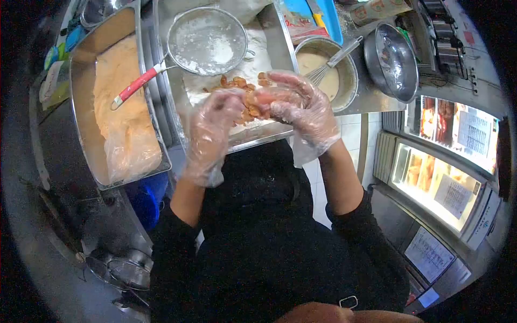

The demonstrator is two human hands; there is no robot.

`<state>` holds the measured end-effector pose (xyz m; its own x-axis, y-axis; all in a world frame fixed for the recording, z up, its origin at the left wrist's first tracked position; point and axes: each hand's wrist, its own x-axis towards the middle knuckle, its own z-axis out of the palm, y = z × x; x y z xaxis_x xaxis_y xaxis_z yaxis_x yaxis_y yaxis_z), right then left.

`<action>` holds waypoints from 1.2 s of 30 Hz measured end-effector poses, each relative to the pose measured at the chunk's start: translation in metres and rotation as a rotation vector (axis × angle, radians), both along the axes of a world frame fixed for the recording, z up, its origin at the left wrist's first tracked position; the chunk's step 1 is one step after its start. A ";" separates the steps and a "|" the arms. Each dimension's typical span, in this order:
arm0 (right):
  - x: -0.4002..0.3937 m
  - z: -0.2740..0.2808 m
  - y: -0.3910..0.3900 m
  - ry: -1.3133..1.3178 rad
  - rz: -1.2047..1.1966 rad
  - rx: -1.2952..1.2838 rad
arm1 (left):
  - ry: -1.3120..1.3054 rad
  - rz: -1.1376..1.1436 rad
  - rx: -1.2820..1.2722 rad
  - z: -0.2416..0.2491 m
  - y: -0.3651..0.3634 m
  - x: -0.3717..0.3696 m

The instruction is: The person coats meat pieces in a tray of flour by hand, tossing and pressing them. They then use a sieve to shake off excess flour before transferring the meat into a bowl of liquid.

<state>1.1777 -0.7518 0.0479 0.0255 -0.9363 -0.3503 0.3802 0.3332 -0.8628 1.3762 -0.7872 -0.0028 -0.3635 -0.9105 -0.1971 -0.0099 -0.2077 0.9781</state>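
Both my hands wear clear plastic gloves and are held over a metal tray (245, 146) of white flour-like powder (261, 51). Small brown, flat pieces (237, 83) lie on the powder beneath and between them. My left hand (215, 121) has bent fingers turned toward the other hand; motion smears them, so its grip cannot be made out. My right hand (301, 105) points left, with its fingers apart and no object visible in them. A round sieve (207, 40), dusted white and with a red handle (139, 87), rests across the tray's far part.
To the left, a deep pan (75, 107) contains orange-tinted powder and a plastic bag (132, 156). A pot of pale batter (318, 59) with a whisk (336, 59) stands right of the tray, beside a steel bowl (390, 62). A knife (316, 13) lies on a blue tray (335, 24).
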 end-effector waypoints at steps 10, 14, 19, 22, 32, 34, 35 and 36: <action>0.032 0.033 0.007 0.080 -0.165 -0.181 | 0.130 0.093 0.007 0.087 0.015 0.005; 0.036 0.071 0.010 0.341 0.005 -0.359 | 0.097 0.117 -0.140 0.114 0.020 0.014; 0.043 0.115 0.021 0.052 -0.025 -0.283 | 0.210 0.125 -0.009 0.147 0.029 0.022; 0.043 0.128 0.028 -0.061 -0.005 -0.284 | 0.271 0.104 -0.001 0.172 0.038 0.023; 0.043 0.169 0.072 0.242 0.076 -0.959 | 0.560 -0.439 -0.622 0.208 0.048 0.038; 0.040 0.180 0.076 0.309 0.113 -1.011 | 0.565 -0.440 -0.611 0.213 0.053 0.039; 0.037 0.184 0.077 0.347 0.126 -1.031 | 0.557 -0.434 -0.601 0.214 0.054 0.040; 0.035 0.187 0.078 0.389 0.136 -1.044 | 0.546 -0.423 -0.586 0.214 0.054 0.041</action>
<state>1.2124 -0.6740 0.2347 0.2094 -0.7734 0.5983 0.0398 -0.6047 -0.7955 1.4169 -0.7328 0.2116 -0.5975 -0.5799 0.5538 0.5239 0.2405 0.8171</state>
